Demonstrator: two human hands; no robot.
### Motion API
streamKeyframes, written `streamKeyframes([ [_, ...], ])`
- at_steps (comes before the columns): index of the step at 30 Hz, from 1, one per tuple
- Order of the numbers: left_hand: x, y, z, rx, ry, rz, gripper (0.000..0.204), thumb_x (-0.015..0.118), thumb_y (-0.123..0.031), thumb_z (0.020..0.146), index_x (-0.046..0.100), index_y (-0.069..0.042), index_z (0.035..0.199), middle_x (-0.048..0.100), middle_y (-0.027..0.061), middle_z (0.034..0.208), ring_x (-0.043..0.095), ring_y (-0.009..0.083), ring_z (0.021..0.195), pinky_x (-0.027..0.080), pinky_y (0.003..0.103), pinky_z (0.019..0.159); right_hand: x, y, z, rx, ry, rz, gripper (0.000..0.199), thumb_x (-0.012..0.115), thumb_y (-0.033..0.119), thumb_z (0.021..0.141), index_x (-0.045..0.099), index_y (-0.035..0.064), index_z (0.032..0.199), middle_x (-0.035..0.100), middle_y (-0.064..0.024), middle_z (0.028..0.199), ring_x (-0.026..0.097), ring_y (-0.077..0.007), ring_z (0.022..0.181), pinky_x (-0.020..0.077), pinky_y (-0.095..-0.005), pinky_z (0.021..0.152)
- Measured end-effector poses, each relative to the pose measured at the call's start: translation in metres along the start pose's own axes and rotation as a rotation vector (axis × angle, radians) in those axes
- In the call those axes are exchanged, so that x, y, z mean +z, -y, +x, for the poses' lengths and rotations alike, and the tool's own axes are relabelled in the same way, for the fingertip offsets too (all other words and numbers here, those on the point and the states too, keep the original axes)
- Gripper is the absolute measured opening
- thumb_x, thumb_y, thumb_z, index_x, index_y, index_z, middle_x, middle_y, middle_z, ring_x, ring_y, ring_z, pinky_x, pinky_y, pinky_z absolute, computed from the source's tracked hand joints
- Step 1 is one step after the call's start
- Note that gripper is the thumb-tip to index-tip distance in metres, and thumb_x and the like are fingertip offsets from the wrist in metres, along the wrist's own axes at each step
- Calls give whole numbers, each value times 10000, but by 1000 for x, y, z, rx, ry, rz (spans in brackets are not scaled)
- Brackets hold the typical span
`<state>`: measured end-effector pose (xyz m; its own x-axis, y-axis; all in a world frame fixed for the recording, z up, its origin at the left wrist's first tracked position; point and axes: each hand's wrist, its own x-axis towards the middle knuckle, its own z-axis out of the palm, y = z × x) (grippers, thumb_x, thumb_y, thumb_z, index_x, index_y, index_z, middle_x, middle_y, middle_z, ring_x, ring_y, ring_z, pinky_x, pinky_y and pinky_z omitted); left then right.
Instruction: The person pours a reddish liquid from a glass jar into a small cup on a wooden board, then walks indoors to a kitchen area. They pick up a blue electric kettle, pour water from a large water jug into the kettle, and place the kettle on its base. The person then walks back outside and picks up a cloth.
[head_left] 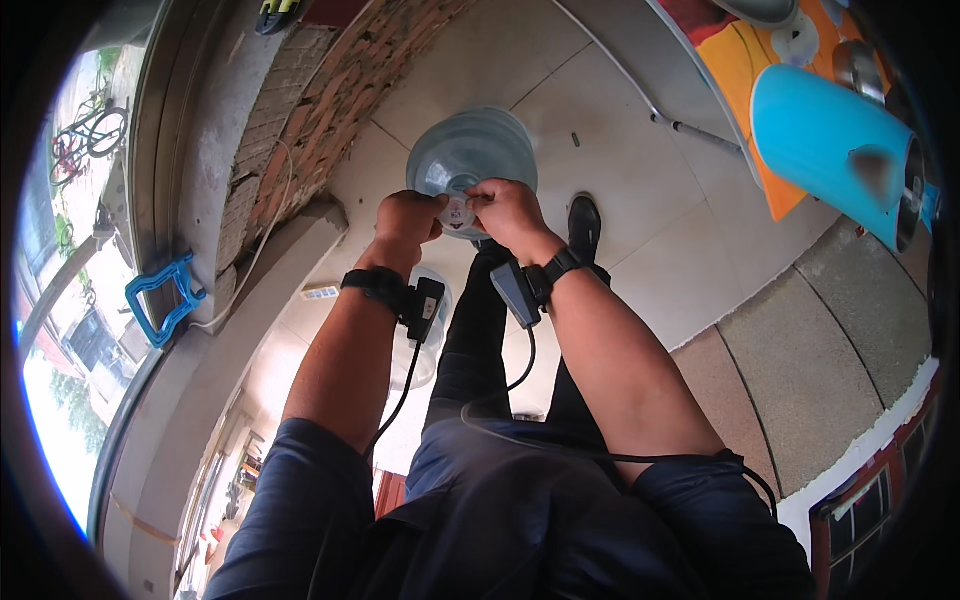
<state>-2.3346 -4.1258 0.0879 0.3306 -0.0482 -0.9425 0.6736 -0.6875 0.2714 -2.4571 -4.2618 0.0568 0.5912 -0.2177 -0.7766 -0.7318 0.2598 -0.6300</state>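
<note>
A large clear bluish water jug [470, 150] stands upright on the tiled floor in front of my feet. On its neck is a pale round cap or seal [457, 215] with dark printing. My left hand [408, 218] is closed in a pinch at the cap's left edge. From the other side, my right hand [512, 214] pinches the right edge of the cap, its fingers curled over the jug's top. Whether the cap has come loose from the neck cannot be made out.
Another clear plastic container [418, 365] stands partly hidden behind my left wrist. At right, a turquoise cylinder [815, 140] lies over a table with an orange cover [735, 70]. A brick wall [335, 110] rises at left, near a blue plastic frame [160, 300] on the window ledge.
</note>
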Motion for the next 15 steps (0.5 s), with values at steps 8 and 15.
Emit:
streamKeyframes([
  [8, -1, -12, -18, -39, -22, 52, 243, 741, -238, 907, 690, -14, 984, 685, 66, 838, 662, 163, 698, 577, 290, 600, -7, 21, 0, 33, 77, -84, 222, 676, 110, 912, 722, -17, 1088, 738, -141, 951, 724, -207, 800, 592, -316, 734],
  [15, -20, -20, -38, 66, 65, -108, 255, 721, -263, 933, 682, -25, 1019, 688, 57, 905, 642, 161, 794, 518, 312, 706, -6, 65, -16, -1, 49, -68, 228, 682, 143, 898, 732, -7, 1062, 746, -124, 843, 706, -163, 666, 568, -304, 637],
])
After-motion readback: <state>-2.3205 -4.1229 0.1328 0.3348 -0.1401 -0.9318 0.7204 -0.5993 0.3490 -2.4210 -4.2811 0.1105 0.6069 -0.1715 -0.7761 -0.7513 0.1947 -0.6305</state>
